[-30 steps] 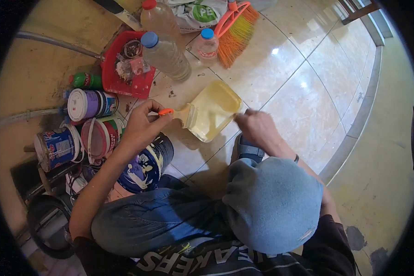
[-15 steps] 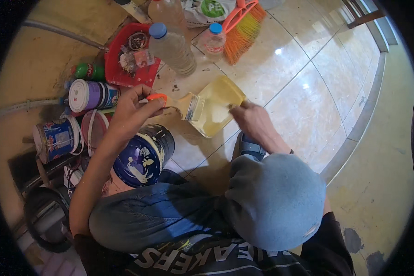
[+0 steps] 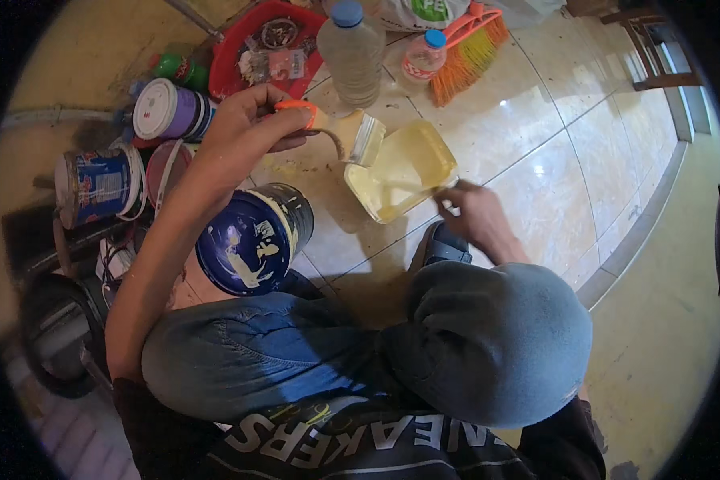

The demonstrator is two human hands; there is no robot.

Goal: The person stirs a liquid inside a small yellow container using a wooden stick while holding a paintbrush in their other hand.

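My left hand [image 3: 256,128] grips a wide flat paintbrush [image 3: 366,139] by its handle, which has an orange end and a pale wooden body. Its metal band lies over the near-left rim of a translucent yellow plastic container [image 3: 432,148]; I cannot make out the bristles. Pinched at its right corner by my right hand [image 3: 482,218], the container is tilted above the floor with its inside showing. Pale, wet-looking smears coat the inside. A dark blue paint bucket lid [image 3: 228,232], splashed with cream paint, sits below my left forearm.
A red dustpan [image 3: 224,60] with litter, a large clear bottle [image 3: 352,60] and a small bottle [image 3: 420,60] stand beyond my hands. An orange broom [image 3: 472,60] lies behind. Along the left wall are paint tubs [image 3: 156,108] and a blue can [image 3: 96,188].
The container has turned and lowered so its inside faces up more. The brush has shifted from its side to its left rim. The whole view has moved slightly.
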